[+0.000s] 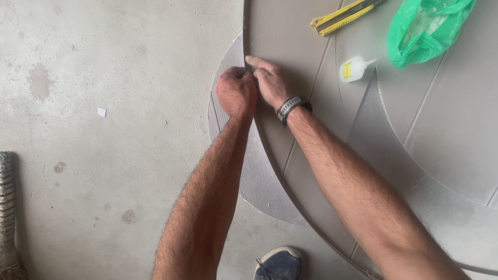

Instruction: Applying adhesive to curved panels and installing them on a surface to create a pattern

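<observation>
1. Where my view starts, nearest to me, the toe of my blue shoe [280, 263] stands on the concrete floor [104, 155], just beside the near edge of the curved grey panel [290, 31].
2. At the left near edge of the floor lies a ribbed flexible hose [7, 207], well apart from everything else.
3. Both my forearms reach away from me and meet at the curved left edge of the grey panel, which lies flat on the floor.
4. My left hand [236, 92] is curled into a fist, knuckles up, pinching the panel's edge where a ribbed lower sheet [259, 181] sticks out beneath it; what exactly sits between the fingertips I cannot tell.
5. My right hand [270, 80] touches the left one, lying on the panel with its fingers [257, 62] stretched along the edge and pressing down, not closed around anything. A dark wristwatch [291, 106] sits on that wrist.
6. Left of the hands, a small white scrap [101, 111] lies on the floor.
7. Farther right on the panel lies a small white glue bottle [355, 68], on its side.
8. Farthest away, a yellow utility knife [345, 15] lies on the panel, and a crumpled green plastic bag [425, 28] sits to its right.
</observation>
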